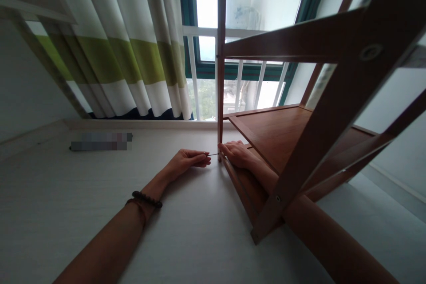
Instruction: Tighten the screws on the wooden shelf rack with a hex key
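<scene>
A reddish-brown wooden shelf rack [282, 137] stands on the floor, its near leg crossing the right half of the view. My left hand [191, 158] is closed in a pinch on a thin dark hex key [214, 155]. The key's tip meets the rack's far left leg near its foot; the exact contact point is too small to make out. Reaching through the rack above its lowest shelf, my right hand [237, 153] has its fingers curled round that same leg's lower end. Round bolt heads [278, 198] show on the near leg.
A striped curtain [133, 53] hangs behind at the left, beside a window with white railings [239, 86]. A long flat item [101, 141], blurred out, lies on the pale floor [186, 230] at the left. A white wall stands to the right.
</scene>
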Available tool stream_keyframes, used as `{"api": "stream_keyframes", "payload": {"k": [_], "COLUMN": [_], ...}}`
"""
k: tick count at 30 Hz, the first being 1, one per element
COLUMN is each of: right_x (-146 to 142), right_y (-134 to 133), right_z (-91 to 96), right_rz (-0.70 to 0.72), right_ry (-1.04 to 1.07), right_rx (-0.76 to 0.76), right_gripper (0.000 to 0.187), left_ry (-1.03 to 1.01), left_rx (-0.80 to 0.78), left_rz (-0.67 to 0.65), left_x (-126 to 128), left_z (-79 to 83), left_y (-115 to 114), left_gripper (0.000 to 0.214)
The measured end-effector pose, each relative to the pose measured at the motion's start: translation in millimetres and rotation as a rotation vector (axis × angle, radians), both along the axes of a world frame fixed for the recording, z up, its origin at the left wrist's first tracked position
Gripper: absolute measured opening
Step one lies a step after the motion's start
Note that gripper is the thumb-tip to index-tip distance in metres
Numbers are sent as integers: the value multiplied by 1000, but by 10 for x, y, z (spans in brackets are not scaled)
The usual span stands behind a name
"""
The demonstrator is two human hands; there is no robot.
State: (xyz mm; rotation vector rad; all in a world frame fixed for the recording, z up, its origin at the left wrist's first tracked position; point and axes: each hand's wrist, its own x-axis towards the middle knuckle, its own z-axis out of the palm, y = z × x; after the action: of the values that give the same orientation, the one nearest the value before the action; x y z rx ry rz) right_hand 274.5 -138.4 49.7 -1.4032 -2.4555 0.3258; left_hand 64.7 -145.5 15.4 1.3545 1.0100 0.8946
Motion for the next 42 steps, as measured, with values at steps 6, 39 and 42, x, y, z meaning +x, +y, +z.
{"api": "stream_keyframes", "payload": {"k": [6, 39, 42], "right_x": [2, 14, 12], "right_y": [22, 32, 26], "right_z": [-4, -13, -4], "right_rz": [4, 15, 13], "right_ry": [10, 22, 17], "right_rx": [-12, 2, 3], "right_gripper": [53, 54, 56], "left_ry": [-10, 390, 317], "left_rx": [-25, 371, 297], "left_rz": [-19, 169, 159], "left_x": [-2, 65, 74], "left_z": [11, -47, -61], "left_y": [7, -71, -59], "left_gripper": [44, 25, 31]}}
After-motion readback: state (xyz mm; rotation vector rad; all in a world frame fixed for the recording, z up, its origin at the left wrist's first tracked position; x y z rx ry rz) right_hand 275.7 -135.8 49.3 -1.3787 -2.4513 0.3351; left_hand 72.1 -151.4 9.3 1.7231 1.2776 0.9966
